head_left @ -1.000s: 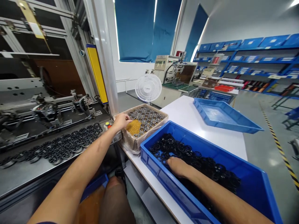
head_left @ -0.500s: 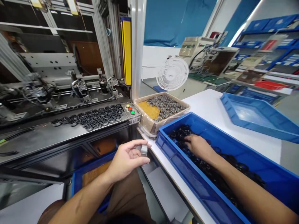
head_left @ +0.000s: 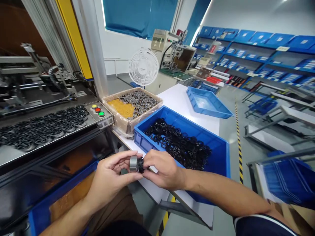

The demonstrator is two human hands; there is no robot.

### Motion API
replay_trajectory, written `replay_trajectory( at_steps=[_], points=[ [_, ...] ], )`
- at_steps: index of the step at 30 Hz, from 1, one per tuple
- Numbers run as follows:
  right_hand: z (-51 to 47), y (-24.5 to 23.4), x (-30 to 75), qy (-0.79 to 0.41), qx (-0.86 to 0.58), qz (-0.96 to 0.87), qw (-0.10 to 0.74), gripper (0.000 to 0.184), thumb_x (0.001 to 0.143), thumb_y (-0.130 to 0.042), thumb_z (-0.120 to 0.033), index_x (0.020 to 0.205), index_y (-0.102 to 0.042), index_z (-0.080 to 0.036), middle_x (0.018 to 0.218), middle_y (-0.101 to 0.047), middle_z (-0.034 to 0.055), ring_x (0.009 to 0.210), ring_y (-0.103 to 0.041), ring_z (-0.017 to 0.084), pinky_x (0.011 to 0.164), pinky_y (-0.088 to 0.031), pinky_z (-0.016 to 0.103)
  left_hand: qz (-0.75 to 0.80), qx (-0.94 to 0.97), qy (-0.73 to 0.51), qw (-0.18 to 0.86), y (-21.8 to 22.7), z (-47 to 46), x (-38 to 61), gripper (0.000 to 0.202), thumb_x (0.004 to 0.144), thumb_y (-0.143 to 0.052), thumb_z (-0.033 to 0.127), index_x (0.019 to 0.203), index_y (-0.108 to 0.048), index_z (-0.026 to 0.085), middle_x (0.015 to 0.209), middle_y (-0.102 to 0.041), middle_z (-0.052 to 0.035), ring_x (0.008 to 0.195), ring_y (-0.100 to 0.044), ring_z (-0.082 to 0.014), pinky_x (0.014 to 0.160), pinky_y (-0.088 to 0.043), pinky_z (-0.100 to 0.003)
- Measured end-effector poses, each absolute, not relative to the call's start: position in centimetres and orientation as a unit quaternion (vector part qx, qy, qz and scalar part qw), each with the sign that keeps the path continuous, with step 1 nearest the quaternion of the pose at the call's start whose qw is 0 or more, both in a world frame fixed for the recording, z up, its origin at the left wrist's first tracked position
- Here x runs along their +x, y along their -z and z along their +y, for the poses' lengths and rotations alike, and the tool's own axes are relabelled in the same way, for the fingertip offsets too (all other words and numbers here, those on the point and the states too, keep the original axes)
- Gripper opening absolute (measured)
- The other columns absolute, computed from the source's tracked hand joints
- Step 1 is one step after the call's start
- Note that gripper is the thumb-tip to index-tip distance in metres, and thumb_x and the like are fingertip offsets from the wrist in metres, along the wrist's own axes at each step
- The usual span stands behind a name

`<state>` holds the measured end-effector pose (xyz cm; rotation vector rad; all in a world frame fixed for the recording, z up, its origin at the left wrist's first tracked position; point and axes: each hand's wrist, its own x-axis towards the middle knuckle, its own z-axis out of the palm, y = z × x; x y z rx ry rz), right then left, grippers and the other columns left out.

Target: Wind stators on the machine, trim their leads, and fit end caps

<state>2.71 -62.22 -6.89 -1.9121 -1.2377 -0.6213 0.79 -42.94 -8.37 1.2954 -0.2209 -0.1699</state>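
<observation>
My left hand (head_left: 114,172) is closed on a short grey metal ring (head_left: 133,164), thumb and fingers on its rim. Against the ring's right face sits a black plastic part (head_left: 140,165), pinched in the fingertips of my right hand (head_left: 162,168). The two pieces touch or are partly joined; how deep cannot be seen. Just behind my right hand is a blue bin (head_left: 222,154) with a heap of similar black plastic parts (head_left: 177,141).
A plastic-lined carton (head_left: 120,124) holds rows of ring parts and a yellow layer. Finished-looking ring parts (head_left: 54,127) line the machine ledge at left, near a button box (head_left: 98,111). A white fan (head_left: 143,67) and a light-blue tray (head_left: 208,103) stand farther back.
My right hand has come out of the blue bin with a black plastic part and brought it to the ring in my left hand. The view has swung right.
</observation>
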Motion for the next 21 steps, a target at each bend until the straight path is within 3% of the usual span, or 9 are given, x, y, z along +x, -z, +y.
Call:
replay_trajectory(
  at_steps=[5, 11, 17, 21],
  points=[
    [-62.54, 7.04, 2.68, 0.265, -0.747, -0.490, 0.363, 0.007, 0.085, -0.062, -0.012, 0.091, -0.060, -0.015, 0.081, -0.067, 0.0074, 0.079, -0.064, 0.015, 0.068, -0.053, 0.024, -0.120, 0.597, 0.061, 0.791, 8.02, -43.59, 0.77, 0.050, 0.056, -0.085, 0.003, 0.098, -0.076, 0.028, 0.098, -0.079, -0.0011, 0.085, -0.076, -0.0174, 0.080, -0.060, -0.019],
    [-63.05, 6.93, 2.92, 0.271, -0.760, -0.474, 0.353, 0.038, 0.084, -0.067, -0.016, 0.120, -0.054, -0.017, 0.101, -0.064, 0.0104, 0.094, -0.062, 0.017, 0.075, -0.056, 0.029, -0.102, 0.592, 0.044, 0.798, 7.63, -43.55, 0.52, 0.049, 0.054, -0.086, 0.003, 0.097, -0.077, 0.026, 0.090, -0.079, -0.0020, 0.083, -0.076, -0.0205, 0.075, -0.062, -0.021],
    [-63.18, 6.64, 2.99, 0.273, -0.762, -0.490, 0.323, 0.043, 0.086, -0.068, -0.028, 0.125, -0.053, -0.014, 0.104, -0.062, 0.0126, 0.098, -0.062, 0.020, 0.079, -0.057, 0.031, -0.115, 0.572, 0.071, 0.809, 7.78, -43.42, 0.42, 0.049, 0.057, -0.085, 0.002, 0.099, -0.076, 0.027, 0.095, -0.079, -0.0021, 0.085, -0.076, -0.0187, 0.076, -0.061, -0.018],
    [-63.13, 6.61, 2.96, 0.279, -0.756, -0.499, 0.318, 0.038, 0.086, -0.067, -0.022, 0.121, -0.055, -0.013, 0.102, -0.063, 0.0127, 0.096, -0.063, 0.019, 0.080, -0.057, 0.032, -0.113, 0.565, 0.077, 0.814, 7.86, -43.47, 0.36, 0.050, 0.058, -0.084, 0.002, 0.099, -0.076, 0.029, 0.095, -0.079, -0.0004, 0.086, -0.076, -0.0175, 0.074, -0.060, -0.015]
  ],
)
